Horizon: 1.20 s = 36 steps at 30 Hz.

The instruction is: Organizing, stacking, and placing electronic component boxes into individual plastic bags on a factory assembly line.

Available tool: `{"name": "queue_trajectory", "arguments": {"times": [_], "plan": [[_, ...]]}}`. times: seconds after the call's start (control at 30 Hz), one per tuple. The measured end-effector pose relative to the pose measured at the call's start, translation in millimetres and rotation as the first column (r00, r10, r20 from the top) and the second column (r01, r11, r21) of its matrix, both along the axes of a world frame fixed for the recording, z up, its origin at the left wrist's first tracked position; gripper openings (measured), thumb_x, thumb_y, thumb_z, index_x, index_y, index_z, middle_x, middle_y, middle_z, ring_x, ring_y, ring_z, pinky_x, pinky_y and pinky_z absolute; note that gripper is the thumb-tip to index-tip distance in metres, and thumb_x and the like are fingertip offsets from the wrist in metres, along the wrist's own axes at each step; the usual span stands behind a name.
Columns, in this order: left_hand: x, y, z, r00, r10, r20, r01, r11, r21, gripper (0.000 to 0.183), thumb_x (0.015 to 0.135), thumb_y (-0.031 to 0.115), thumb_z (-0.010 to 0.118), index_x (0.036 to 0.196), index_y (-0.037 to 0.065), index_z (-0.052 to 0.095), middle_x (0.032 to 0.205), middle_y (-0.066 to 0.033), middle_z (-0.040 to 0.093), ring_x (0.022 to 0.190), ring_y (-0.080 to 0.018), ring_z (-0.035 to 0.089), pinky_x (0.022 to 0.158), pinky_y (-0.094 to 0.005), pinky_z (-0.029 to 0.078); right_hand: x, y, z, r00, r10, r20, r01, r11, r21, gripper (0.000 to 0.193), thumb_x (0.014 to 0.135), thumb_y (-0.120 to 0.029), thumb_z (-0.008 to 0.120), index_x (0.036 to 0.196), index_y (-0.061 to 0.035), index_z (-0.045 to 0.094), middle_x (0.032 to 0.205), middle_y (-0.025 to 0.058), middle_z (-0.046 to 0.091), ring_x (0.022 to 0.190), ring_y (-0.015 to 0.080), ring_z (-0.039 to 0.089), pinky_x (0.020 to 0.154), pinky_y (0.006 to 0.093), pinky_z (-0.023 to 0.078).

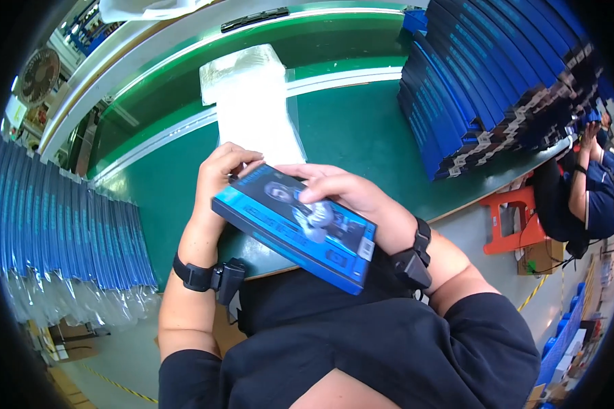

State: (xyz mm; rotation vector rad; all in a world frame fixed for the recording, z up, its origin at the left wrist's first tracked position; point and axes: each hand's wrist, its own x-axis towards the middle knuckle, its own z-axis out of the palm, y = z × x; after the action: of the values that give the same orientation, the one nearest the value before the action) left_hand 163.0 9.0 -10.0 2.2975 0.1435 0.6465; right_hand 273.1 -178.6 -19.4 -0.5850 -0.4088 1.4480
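A flat blue and black printed box [300, 228] is held tilted above the near edge of the green table, a picture on its upper face. My right hand [341, 191] grips its far long side, thumb lying across the printed face and fingers underneath. At the box's far left corner, my left hand [228, 163] is closed, with bent fingers pinching the edge there; part of its grip is hidden. Just beyond both hands lies a pile of clear plastic bags [256, 109], bright with glare.
Blue boxes in clear plastic sleeves [75, 225] stand in a long row at left. Tall stacks of blue boxes [477, 82] fill the table's right side. A green conveyor [334, 41] runs behind. A red stool [512, 218] and a seated person [587, 177] are at right.
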Motion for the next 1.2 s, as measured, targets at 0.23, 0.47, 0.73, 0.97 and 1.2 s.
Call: {"name": "queue_trajectory", "arguments": {"times": [0.23, 0.47, 0.73, 0.97, 1.2], "plan": [[-8, 18, -4, 0.995, 0.059, -0.082, -0.084, 0.931, -0.356, 0.011, 0.078, 0.002, 0.063, 0.088, 0.0, 0.068, 0.078, -0.0046, 0.06, 0.071, -0.0107, 0.057, 0.064, -0.0226, 0.045, 21, 8, 1, 0.977, 0.063, 0.203, -0.056, 0.998, -0.041, 0.062, 0.083, -0.007, 0.062, 0.135, 0.0063, 0.032, 0.114, 0.017, 0.057, 0.094, 0.0174, 0.063, 0.078, 0.0275, 0.053], [-8, 7, 17, 0.952, 0.098, -0.289, -0.222, 0.873, -0.434, 0.011, 0.084, 0.008, 0.063, 0.09, -0.001, 0.066, 0.081, -0.0043, 0.063, 0.068, -0.0082, 0.058, 0.06, -0.0216, 0.046, 23, 9, 8, 0.906, 0.101, 0.411, -0.046, 0.989, -0.143, 0.071, 0.079, -0.006, 0.066, 0.136, 0.0086, 0.027, 0.11, 0.0184, 0.06, 0.089, 0.0173, 0.064, 0.076, 0.0271, 0.052], [-3, 27, 25, 0.931, 0.001, -0.366, -0.146, 0.918, -0.369, 0.01, 0.079, 0.002, 0.064, 0.088, -0.002, 0.066, 0.074, -0.0036, 0.064, 0.071, -0.0096, 0.059, 0.066, -0.0223, 0.047, 37, 32, 8, 0.952, 0.185, 0.243, -0.172, 0.982, -0.071, 0.075, 0.078, -0.004, 0.065, 0.139, 0.0057, 0.023, 0.112, 0.0199, 0.059, 0.094, 0.0195, 0.064, 0.079, 0.029, 0.054], [-10, 18, 25, 0.943, 0.123, -0.309, -0.267, 0.834, -0.482, 0.01, 0.083, 0.004, 0.058, 0.091, 0.0, 0.062, 0.074, -0.0063, 0.064, 0.067, -0.0124, 0.064, 0.06, -0.0234, 0.051, 35, 13, 2, 0.887, 0.164, 0.431, -0.111, 0.983, -0.145, 0.059, 0.079, -0.004, 0.063, 0.131, 0.0071, 0.037, 0.109, 0.0149, 0.06, 0.094, 0.0157, 0.061, 0.078, 0.0263, 0.051], [-11, 20, 16, 0.948, 0.177, -0.266, -0.219, 0.966, -0.137, 0.015, 0.077, 0.0, 0.058, 0.089, -0.001, 0.065, 0.067, -0.0018, 0.058, 0.06, -0.0068, 0.051, 0.058, -0.0218, 0.044, 32, 23, -1, 0.872, -0.097, 0.481, 0.104, 0.994, 0.011, 0.06, 0.083, -0.001, 0.058, 0.136, 0.007, 0.03, 0.121, 0.0165, 0.054, 0.098, 0.0157, 0.06, 0.079, 0.025, 0.051]]}}
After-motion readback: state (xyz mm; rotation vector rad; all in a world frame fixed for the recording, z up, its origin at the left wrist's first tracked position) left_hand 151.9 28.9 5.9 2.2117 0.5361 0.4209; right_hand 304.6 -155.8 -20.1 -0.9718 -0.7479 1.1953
